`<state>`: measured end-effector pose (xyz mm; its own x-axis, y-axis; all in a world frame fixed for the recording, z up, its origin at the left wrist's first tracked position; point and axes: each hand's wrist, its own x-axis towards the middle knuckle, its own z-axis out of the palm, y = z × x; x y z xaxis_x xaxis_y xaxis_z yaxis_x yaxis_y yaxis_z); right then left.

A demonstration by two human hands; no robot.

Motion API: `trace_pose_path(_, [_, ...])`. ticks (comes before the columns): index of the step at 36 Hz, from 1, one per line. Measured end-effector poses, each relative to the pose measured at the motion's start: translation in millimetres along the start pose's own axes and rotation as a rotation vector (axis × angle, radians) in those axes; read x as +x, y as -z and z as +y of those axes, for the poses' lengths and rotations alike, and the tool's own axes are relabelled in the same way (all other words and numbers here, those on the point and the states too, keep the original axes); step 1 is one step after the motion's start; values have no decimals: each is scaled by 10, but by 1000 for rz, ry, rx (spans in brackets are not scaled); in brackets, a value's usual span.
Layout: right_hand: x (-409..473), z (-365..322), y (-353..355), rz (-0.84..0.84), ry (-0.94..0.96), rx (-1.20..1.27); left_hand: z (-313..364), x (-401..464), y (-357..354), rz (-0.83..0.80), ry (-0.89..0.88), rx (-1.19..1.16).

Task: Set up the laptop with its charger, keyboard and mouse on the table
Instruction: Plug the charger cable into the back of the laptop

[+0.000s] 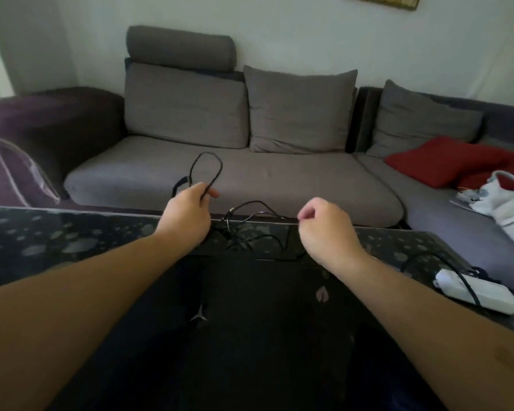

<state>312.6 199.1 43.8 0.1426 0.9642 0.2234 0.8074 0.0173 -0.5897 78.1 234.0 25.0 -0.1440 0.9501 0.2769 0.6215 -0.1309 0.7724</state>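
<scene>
Cable (211, 170) pinched by left hand (187, 212) fingers | right hand (324, 223) curled, empty | power strip (475, 290) right

I see the left hand (187, 213) pinching a black cable (211, 170), a loop standing above the fingers. More cable lies tangled on the dark table (57, 241) between the two hands. The right hand (324, 229) hangs curled just right of the tangle; whether it grips a strand, I cannot tell. A closed black laptop (250, 321) sits below both wrists. A white power strip (475, 292) lies right of the right forearm.
</scene>
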Motion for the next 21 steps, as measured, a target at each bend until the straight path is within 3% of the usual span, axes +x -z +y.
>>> trace_pose_path(3, [-54,-515,-42,-272,-53,502,123,-130,127,-104,-77,38])
trace_pose_path(5, [-116,-767,-95,-417,-75,575,206,-219,227,-134,-144,88])
trace_pose_path(13, [-557,-1056,-418,-638,160,92,457,-427,903,-186,-85,-289])
trace_pose_path(21, [-863,-1311,-804,-536,183,-119,772,-648,1474,-354,-88,-709])
